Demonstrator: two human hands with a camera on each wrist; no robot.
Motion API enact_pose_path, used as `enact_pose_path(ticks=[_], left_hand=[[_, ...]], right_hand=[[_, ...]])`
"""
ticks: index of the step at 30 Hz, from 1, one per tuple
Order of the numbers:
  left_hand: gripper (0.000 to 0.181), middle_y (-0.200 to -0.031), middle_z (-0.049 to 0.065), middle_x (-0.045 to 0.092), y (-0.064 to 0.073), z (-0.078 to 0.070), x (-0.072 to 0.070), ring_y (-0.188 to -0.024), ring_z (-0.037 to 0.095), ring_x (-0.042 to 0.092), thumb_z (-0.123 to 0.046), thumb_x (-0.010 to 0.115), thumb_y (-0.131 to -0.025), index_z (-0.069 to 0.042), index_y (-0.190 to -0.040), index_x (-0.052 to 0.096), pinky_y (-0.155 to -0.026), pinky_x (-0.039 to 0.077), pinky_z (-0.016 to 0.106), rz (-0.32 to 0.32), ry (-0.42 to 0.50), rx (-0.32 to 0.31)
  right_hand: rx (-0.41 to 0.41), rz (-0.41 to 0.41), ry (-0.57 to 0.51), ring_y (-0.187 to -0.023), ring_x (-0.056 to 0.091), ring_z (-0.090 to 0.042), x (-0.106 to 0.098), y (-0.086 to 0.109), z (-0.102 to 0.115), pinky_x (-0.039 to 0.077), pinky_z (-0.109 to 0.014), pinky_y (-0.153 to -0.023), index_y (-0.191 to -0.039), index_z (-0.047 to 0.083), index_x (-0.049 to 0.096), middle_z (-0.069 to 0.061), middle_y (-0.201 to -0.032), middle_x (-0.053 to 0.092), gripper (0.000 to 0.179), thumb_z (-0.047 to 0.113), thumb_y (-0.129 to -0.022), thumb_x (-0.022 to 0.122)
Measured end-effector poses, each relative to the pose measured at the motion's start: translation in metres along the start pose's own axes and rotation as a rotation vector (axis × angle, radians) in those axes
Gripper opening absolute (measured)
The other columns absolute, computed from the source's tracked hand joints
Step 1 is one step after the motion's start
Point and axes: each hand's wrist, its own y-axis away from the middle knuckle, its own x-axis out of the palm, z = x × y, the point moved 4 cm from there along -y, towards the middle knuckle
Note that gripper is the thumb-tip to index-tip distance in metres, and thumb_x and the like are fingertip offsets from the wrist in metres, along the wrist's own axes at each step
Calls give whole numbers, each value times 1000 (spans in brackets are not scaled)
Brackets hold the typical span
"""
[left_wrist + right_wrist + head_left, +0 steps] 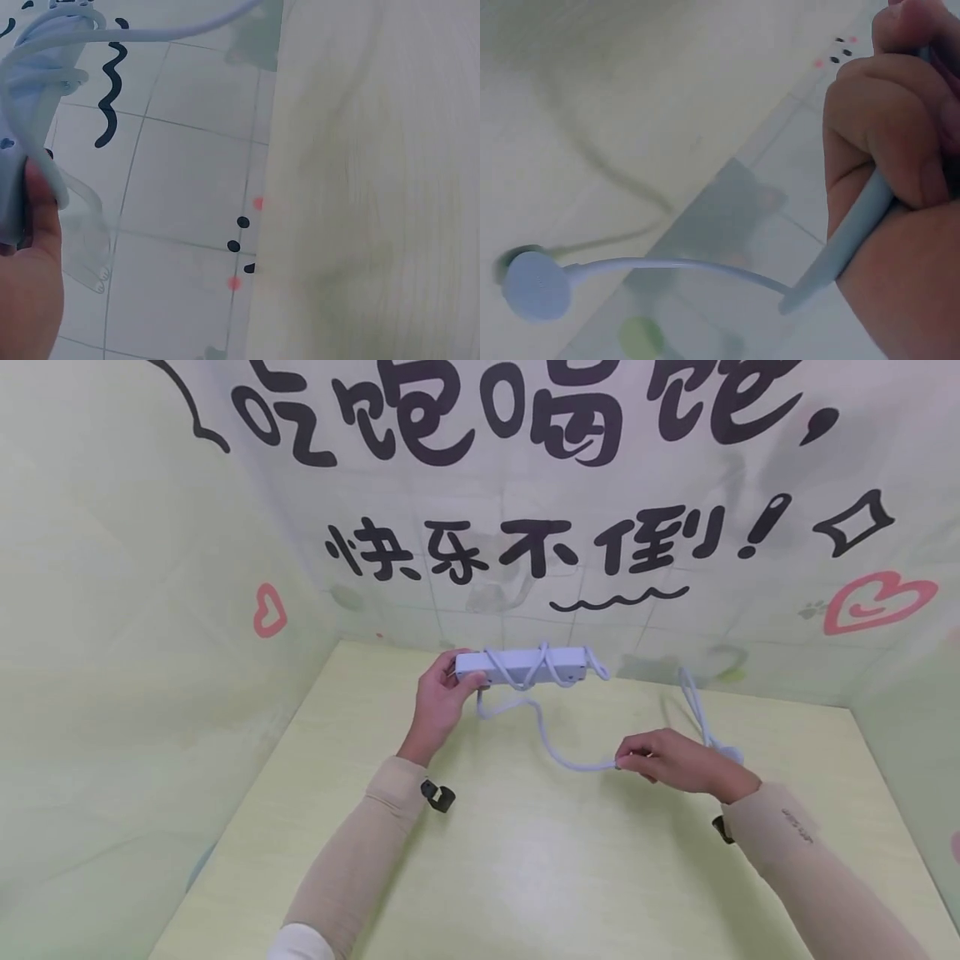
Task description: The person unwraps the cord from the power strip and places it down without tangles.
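Power strip (517, 662) wound with cord (577, 767) is held at its left end by the left hand (438, 700); nearer, the right hand (675, 760) pinches the cord.

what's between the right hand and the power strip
In the head view, a loose, curving stretch of the pale cord runs between the right hand and the power strip, with the tabletop behind it.

Counted up, there is one power strip (517, 658), one cord (592, 767), one plug (538, 289), one left hand (441, 702) and one right hand (675, 762) (two altogether), two beige sleeves (360, 860) and one counter (540, 868).
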Motion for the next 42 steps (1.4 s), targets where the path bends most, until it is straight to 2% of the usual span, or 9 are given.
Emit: enact_pose_path(ticks=[4, 8, 14, 17, 22, 28, 36, 39, 42], left_hand=[[38, -126, 19, 59, 1, -2, 4, -109, 20, 65, -1, 68, -95, 4, -131, 55, -93, 63, 28, 23, 7, 14], [38, -127, 18, 59, 1, -3, 6, -108, 19, 65, -2, 68, -96, 3, -131, 55, -94, 63, 29, 47, 6, 25], [37, -130, 22, 60, 4, -3, 11, -106, 14, 67, 0, 66, -96, 5, -131, 54, -93, 63, 29, 92, 28, 27], [38, -133, 25, 60, 5, -3, 15, -107, 12, 67, -1, 67, -96, 5, -132, 55, -92, 64, 28, 116, 25, 33], [40, -136, 25, 59, 5, -1, 18, -109, 16, 66, -1, 66, -97, 4, -134, 55, -91, 64, 26, 127, 13, 19], [40, -153, 23, 48, 5, 4, 19, -130, 31, 59, 1, 66, -96, 6, -134, 54, -97, 60, 24, 123, 12, -17], [40, -155, 24, 45, 5, 6, 20, -137, 38, 54, 0, 66, -96, 7, -133, 53, -98, 59, 21, 125, 6, -8], [40, -155, 24, 45, 5, 5, 20, -136, 37, 54, 0, 66, -96, 8, -133, 53, -97, 60, 21, 127, 5, -1], [40, -155, 26, 45, 5, 5, 20, -135, 38, 54, 1, 66, -97, 8, -134, 52, -96, 60, 22, 128, 6, 4]], right_hand=[[20, -20, 74, -57, 41, -3, 3, -6, -19, 40, -22, -60, -101, 9, 69, 9, -64, 45, 21, 24, -106, 55], [46, -72, 171, -60, 47, -6, 3, -11, -35, 42, -23, -63, -102, 8, 68, 4, -66, 54, 18, 19, -106, 54], [122, -230, 317, -80, 59, -14, 2, -20, -58, 53, -35, -75, -102, 6, 73, -4, -89, 71, 13, 12, -101, 61], [148, -292, 349, -81, 62, -18, 3, -22, -65, 55, -39, -76, -100, 4, 76, -5, -88, 70, 12, 11, -98, 66], [175, -325, 340, -81, 63, -18, 11, -27, -68, 56, -40, -77, -100, 4, 76, -6, -87, 70, 12, 12, -96, 69], [184, -353, 302, -81, 60, -18, 17, -32, -66, 54, -37, -76, -98, 4, 75, -7, -88, 68, 9, 11, -95, 70], [191, -281, 255, -91, 66, -24, 20, -35, -52, 59, -45, -84, -104, 3, 74, -9, -95, 73, 14, 12, -98, 66], [168, -291, 218, -99, 67, -31, 22, -39, -42, 58, -50, -90, -115, -1, 70, -16, -106, 72, 23, 14, -100, 63], [118, -336, 152, -119, 61, -39, 25, -44, -27, 53, -58, -102, -136, -3, 58, -22, -128, 65, 43, 25, -103, 60]])
